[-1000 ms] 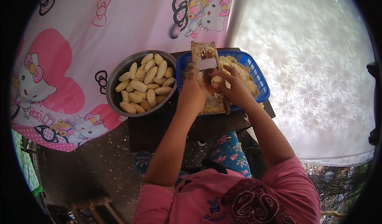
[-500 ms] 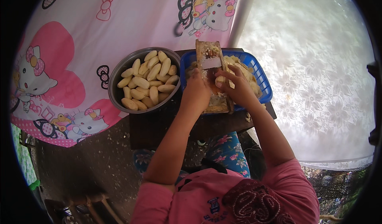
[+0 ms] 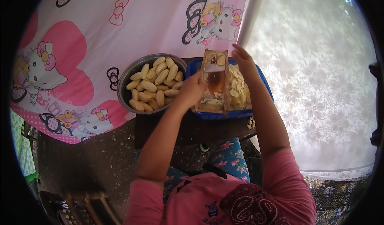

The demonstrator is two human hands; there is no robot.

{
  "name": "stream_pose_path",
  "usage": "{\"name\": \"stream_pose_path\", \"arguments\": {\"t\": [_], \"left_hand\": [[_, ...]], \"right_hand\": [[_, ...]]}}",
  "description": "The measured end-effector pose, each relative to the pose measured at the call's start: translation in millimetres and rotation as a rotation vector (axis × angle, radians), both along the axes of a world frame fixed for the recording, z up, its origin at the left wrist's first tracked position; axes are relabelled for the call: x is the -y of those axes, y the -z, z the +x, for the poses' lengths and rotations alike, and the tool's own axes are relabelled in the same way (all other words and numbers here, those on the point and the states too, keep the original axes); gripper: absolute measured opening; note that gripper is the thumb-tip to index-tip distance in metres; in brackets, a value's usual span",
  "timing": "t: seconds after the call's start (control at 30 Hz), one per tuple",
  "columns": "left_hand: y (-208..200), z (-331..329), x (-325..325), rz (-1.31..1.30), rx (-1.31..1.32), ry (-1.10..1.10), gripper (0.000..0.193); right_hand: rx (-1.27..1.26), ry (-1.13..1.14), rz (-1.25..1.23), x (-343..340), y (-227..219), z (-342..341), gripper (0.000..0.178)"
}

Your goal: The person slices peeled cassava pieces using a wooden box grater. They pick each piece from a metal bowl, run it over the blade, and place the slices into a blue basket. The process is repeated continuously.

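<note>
A wooden slicer with a flat metal plate lies across a blue plastic basket. My left hand grips the slicer's left rail. Off its far right corner, my right hand is raised with the fingers stretched out, and I see nothing in it. One pale piece rests on the slicer's far end. Thin pale slices fill the basket to the right of the slicer; more show beneath its near end. Left of the basket, a round metal bowl holds several whole peeled bananas.
Basket and bowl stand on a dark low table before my knees. Scraps lie at its right edge. A pink printed curtain hangs behind, a white lace one at right. A wooden slatted object sits at lower left.
My right hand has left the slicer plate, moving away to the far right, and its fingers have straightened. A piece now shows on the slicer's far end. My left hand keeps its grip.
</note>
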State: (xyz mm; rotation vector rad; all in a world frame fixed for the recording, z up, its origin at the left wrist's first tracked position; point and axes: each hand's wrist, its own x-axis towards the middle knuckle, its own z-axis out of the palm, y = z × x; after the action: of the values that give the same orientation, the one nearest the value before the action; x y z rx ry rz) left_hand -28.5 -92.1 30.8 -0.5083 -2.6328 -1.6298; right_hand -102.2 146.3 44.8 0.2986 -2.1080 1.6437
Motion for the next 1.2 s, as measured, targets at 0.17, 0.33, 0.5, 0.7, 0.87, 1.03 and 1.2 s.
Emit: {"name": "stream_pose_path", "arguments": {"t": [0.17, 0.33, 0.5, 0.7, 0.87, 1.03, 1.2], "left_hand": [[-42, -23, 30, 0.109, -0.079, 0.031, 0.035], [-84, -23, 49, 0.056, 0.003, 0.068, 0.039], [-88, -17, 51, 0.105, 0.085, 0.09, 0.04], [-72, -12, 46, 0.099, 0.097, 0.037, 0.04], [-70, -15, 64, 0.125, 0.092, 0.026, 0.04], [-79, -17, 82, 0.159, 0.146, -0.018, 0.041], [-83, -14, 87, 0.201, 0.117, -0.024, 0.042]], "right_hand": [[0.248, 0.105, 0.311, -8, 6, 0, 0.031], [0.158, -0.017, 0.758, 10, 25, -9, 0.043], [0.157, -0.163, 0.715, 24, 20, -10, 0.048], [0.259, -0.118, 0.656, 14, -7, -3, 0.049], [0.288, -0.164, 0.852, 31, -2, 6, 0.053], [0.112, -0.345, 0.668, 54, 1, 5, 0.053], [0.018, -0.124, 0.904, 50, -11, 3, 0.037]]}}
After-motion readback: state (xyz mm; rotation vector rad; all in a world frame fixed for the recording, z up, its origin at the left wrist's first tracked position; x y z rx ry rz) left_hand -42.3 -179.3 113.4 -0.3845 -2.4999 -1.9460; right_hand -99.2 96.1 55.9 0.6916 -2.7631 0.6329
